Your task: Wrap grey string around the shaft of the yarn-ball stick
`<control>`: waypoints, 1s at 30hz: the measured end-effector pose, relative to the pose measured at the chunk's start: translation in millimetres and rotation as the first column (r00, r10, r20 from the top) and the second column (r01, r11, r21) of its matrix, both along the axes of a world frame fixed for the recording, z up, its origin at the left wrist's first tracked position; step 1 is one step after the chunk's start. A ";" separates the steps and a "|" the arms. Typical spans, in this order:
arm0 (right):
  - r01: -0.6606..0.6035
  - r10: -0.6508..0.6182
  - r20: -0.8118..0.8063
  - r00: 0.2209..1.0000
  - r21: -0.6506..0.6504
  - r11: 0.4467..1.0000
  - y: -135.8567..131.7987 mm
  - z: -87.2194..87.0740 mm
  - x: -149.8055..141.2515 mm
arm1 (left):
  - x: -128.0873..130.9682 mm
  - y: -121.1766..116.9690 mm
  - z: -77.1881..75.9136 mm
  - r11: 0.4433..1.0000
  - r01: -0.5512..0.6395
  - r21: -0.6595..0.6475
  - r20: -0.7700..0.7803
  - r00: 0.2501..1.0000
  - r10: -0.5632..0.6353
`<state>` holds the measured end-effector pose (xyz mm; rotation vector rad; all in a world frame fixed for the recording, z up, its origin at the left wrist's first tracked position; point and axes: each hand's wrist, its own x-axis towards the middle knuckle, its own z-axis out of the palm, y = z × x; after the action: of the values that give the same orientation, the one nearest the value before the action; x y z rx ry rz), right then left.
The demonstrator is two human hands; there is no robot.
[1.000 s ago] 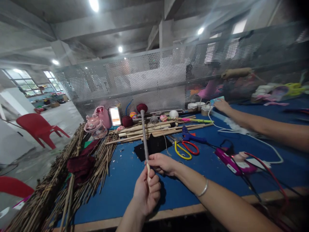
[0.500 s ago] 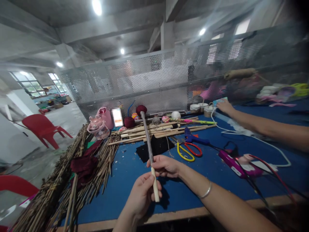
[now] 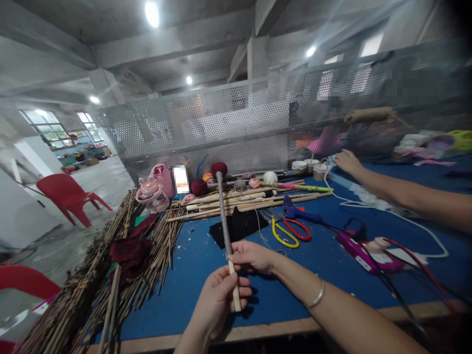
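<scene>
A wooden stick (image 3: 224, 222), its upper length wrapped in grey material and its lower end bare, slants up and away from me over the blue table. My left hand (image 3: 221, 292) is closed around the bare lower end, thumb on top. Just above it, my right hand (image 3: 248, 256) pinches the stick where the grey wrap ends. Beyond the stick's far end is a dark red yarn ball (image 3: 219, 169); whether it is joined to the stick I cannot tell. Behind the stick lies a piece of black cloth (image 3: 241, 226).
Yellow-and-red-handled scissors (image 3: 285, 233), a blue glue gun (image 3: 300, 212) and a purple power strip (image 3: 363, 253) lie to the right. Thin twigs (image 3: 162, 260) and dark red cloth (image 3: 131, 253) cover the left. Another person's hand (image 3: 348, 164) reaches in at right, near small cups (image 3: 320, 171).
The stick and both my hands stay nearly in place, with a slight shift of the whole view. The other person's hand no longer shows the light blue item it was on.
</scene>
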<state>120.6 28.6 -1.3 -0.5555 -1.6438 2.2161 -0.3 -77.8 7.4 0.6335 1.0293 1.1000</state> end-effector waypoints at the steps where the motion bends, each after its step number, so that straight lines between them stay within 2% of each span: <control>1: 0.017 -0.017 0.009 1.000 0.016 1.000 0.2 -1.6 -0.8 | -1.0 0.6 -1.6 0.999 -0.018 0.035 -0.083 0.996 0.021; 3: 0.030 -0.030 0.026 0.999 0.023 0.999 1.4 -4.0 -1.8 | -3.6 1.9 -5.1 0.994 -0.044 0.100 -0.213 0.975 0.065; 4: 0.019 -0.019 0.032 0.999 0.018 1.000 2.1 -4.2 -1.8 | -5.1 2.1 -6.2 0.993 -0.044 0.107 -0.230 0.971 0.067; 9: -0.046 0.046 0.034 0.998 -0.005 0.999 4.0 1.9 2.3 | -7.1 -1.9 -2.8 1.000 -0.005 0.002 0.022 1.000 0.005; 12: -0.034 0.036 0.053 0.998 -0.030 0.999 3.0 2.0 2.9 | -4.4 -3.2 -0.4 1.000 0.008 -0.022 0.072 0.997 -0.006; 18: 0.039 -0.037 0.080 0.996 -0.014 0.999 2.5 -4.2 -1.9 | -5.9 1.9 -2.8 0.994 -0.067 0.088 -0.193 0.978 0.083; 24: 0.007 -0.006 0.037 0.999 -0.051 0.999 0.2 0.7 -2.8 | -8.2 -2.3 -0.3 0.999 0.030 -0.024 0.052 0.998 -0.029; 26: 0.027 -0.025 0.046 0.999 -0.032 0.999 0.2 -1.3 -3.4 | -8.1 -2.0 -2.8 1.000 0.013 -0.007 -0.023 1.000 -0.013; 29: 0.053 -0.052 0.050 0.997 -0.018 0.998 0.8 -4.1 -4.0 | -8.8 0.6 -7.2 0.995 -0.037 0.090 -0.274 0.960 0.061; 30: 0.048 -0.047 0.043 0.998 -0.025 0.999 0.9 -3.8 -3.7 | -9.0 1.2 -7.8 0.994 -0.040 0.106 -0.316 0.946 0.071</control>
<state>116.9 29.5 -5.1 -0.6466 -1.6072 2.2088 -9.3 -76.6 -0.4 0.8874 1.2827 1.1249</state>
